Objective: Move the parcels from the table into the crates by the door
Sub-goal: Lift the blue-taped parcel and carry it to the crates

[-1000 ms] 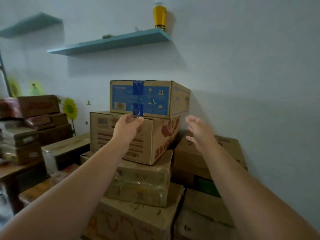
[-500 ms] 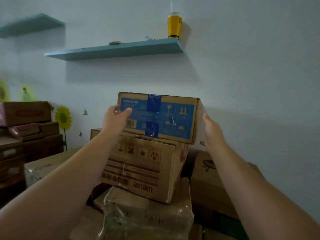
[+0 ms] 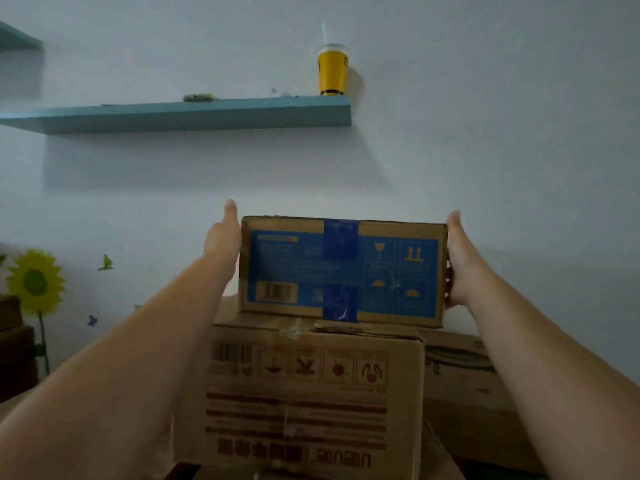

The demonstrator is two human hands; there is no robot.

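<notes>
We have the blue-printed parcel, sitting atop the larger carton, between both hands: left hand flat against its left end, fingers straight; right hand with fingers curled round the right edge. We should squeeze evenly and lift it level (its marks suggest fragile contents).

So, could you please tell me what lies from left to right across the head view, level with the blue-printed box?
From the left: sunflower sticker → butterfly sticker → left hand → blue-printed box → right hand.
</notes>
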